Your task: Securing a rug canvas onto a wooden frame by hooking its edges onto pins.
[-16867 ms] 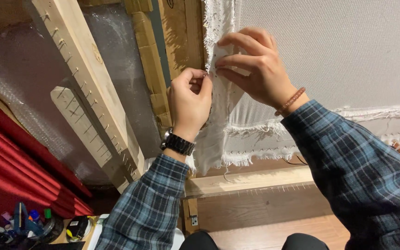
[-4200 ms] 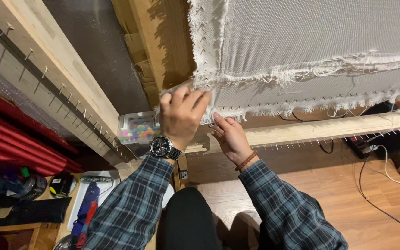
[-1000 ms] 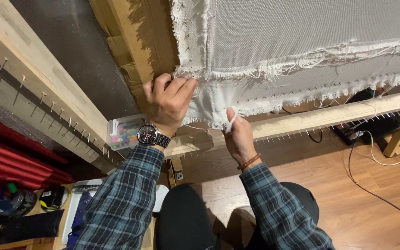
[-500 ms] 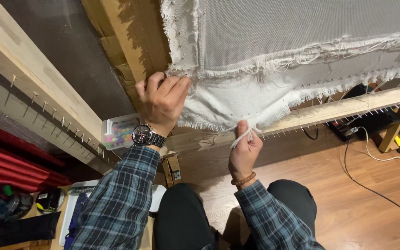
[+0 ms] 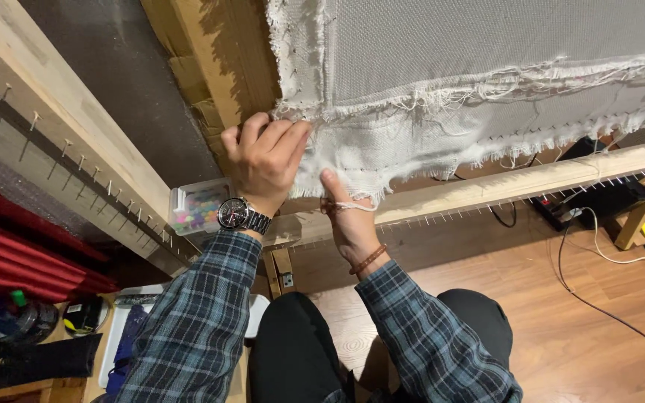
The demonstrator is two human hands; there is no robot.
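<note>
Frayed white backing cloth [image 5: 412, 142] hung on the nailed wooden frame [image 5: 487, 190]; upper and side edges looked hooked, the lower corner apparently loose. Left hand [image 5: 263, 160], fingers together, pressed the corner beneath its palm. Right hand [image 5: 349, 220], just below, pinched the fringe.
</note>
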